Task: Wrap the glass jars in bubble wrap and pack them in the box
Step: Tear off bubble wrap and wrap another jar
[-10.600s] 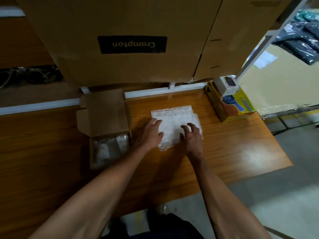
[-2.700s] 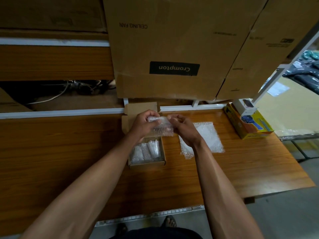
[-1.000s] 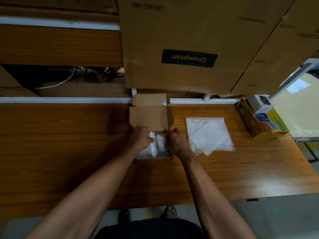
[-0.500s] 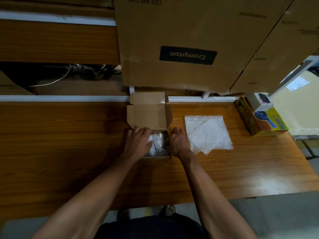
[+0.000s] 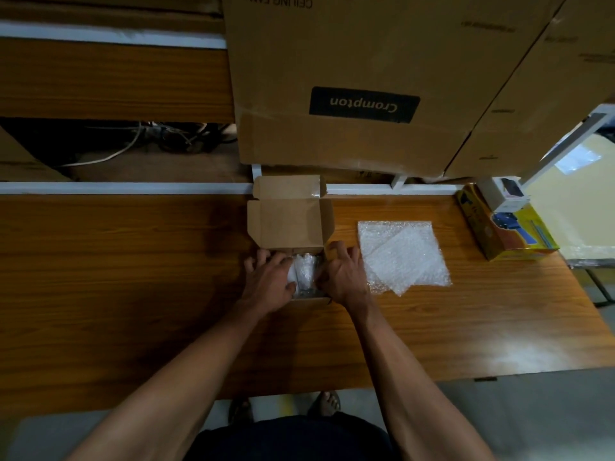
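Left hand (image 5: pixel 270 282) and right hand (image 5: pixel 340 276) spread flat, pressing wrapped jars (image 5: pixel 304 272) inside box (image 5: pixel 290 224); bubble wrap (image 5: pixel 402 256) just right of box.

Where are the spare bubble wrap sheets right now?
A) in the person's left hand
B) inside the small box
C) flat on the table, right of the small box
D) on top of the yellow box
C: the bubble wrap sheets lie flat on the table, to the right of the small box, between it and the yellow box; both hands are at the small box.
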`<move>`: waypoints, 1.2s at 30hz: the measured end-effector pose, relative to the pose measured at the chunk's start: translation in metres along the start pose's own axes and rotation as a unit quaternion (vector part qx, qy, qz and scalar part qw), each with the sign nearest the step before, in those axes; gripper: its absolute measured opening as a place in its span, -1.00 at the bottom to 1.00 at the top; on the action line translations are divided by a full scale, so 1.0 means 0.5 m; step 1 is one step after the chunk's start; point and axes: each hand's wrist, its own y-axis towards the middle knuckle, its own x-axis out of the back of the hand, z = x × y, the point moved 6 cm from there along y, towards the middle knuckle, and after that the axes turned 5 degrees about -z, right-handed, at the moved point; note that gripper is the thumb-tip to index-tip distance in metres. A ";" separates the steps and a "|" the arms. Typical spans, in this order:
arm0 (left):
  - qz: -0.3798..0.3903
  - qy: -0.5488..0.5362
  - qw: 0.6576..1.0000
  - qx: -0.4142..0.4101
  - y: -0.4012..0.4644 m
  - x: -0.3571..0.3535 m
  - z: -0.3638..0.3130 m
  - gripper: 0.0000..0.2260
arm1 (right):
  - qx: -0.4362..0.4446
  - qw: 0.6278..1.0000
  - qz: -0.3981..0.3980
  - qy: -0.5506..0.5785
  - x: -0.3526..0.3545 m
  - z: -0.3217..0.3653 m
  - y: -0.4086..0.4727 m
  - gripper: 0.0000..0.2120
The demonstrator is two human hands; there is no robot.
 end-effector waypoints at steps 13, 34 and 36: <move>-0.067 -0.077 0.991 0.087 -0.015 0.023 0.032 -0.61 | -0.012 1.000 -0.007 0.012 0.020 0.006 -0.025 -0.53; -0.029 -0.018 0.998 0.054 -0.059 0.006 0.023 -0.31 | 0.037 0.997 -0.065 -0.020 0.009 0.027 -0.022 -0.43; -0.034 -0.017 0.998 0.052 -0.058 0.008 0.030 -0.34 | 0.033 0.997 -0.062 -0.006 0.005 0.017 -0.019 -0.42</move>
